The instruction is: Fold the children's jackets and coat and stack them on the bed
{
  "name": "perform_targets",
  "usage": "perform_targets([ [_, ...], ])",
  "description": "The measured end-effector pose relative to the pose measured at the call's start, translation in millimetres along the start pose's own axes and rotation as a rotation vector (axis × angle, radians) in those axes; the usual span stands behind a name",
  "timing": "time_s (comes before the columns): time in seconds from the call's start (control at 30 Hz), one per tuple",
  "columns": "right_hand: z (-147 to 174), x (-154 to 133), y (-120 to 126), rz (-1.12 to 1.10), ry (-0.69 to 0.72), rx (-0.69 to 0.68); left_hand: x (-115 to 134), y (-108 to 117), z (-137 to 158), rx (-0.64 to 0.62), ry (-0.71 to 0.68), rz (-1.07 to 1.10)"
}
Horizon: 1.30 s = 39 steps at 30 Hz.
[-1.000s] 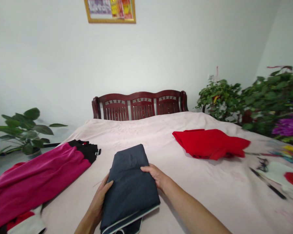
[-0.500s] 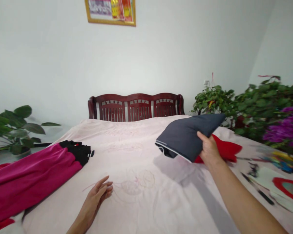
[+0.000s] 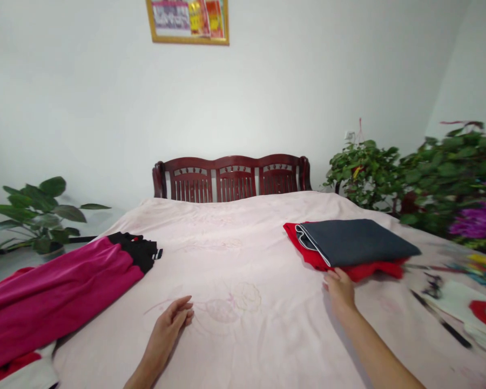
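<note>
Right of frame, folded navy garment (image 3: 360,240) best squared over red garment (image 3: 376,269); fingers of right hand (image 3: 340,290): pinch unclear; of left hand (image 3: 171,320): held slightly parted.

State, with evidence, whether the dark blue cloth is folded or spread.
Folded: the dark blue cloth makes a compact block on the red cloth, white-edged layers showing.

Open lane: pale sheet (image 3: 271,346) between left hand (image 3: 175,317) and right hand (image 3: 341,289).
Obstacles: magenta garment (image 3: 76,286) at left; dark cloth (image 3: 358,240) on red cloth (image 3: 375,270), directly before the right hand; black-handled tool (image 3: 449,328) farther right.
</note>
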State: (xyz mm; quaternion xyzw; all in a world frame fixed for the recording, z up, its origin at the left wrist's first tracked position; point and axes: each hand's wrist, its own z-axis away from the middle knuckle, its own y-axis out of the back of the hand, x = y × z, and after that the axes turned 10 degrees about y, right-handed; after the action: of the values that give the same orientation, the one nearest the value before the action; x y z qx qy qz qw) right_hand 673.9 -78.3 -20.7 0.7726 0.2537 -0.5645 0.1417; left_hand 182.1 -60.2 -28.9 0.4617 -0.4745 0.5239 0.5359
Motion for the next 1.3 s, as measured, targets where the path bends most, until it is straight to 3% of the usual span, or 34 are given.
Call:
perform_targets([
  [0.1, 42, 6, -20, 0.154, 0.019, -0.177, -6, -1, -1, 0.061, -0.174, -0.255],
  [0.23, 89, -1, -42, 0.742, 0.455, -0.585, -17, 5, -5, 0.214, -0.391, -0.660],
  [0.33, 107, -9, -49, 1.070, 0.642, -0.732, -22, 8, -6, 0.275, -0.410, -0.942],
  [0.47, 110, -15, -51, 1.196, 0.674, -0.746, -20, 4, -1, 0.282, -0.421, -1.175],
  [0.6, 109, -18, -50, 1.197, 0.685, -0.729, -16, 2, 3, 0.255, -0.401, -1.237],
  [1.13, 97, -8, -43, 1.083, 0.711, -0.703, -23, 8, 6, 0.203, -0.432, -1.115],
  [1.23, 95, -8, -43, 1.052, 0.692, -0.687, -25, 11, 2, 0.254, -0.441, -1.065],
  [1.3, 94, -9, -43, 1.038, 0.679, -0.679, -21, 18, 0, 0.352, -0.417, -1.050],
])
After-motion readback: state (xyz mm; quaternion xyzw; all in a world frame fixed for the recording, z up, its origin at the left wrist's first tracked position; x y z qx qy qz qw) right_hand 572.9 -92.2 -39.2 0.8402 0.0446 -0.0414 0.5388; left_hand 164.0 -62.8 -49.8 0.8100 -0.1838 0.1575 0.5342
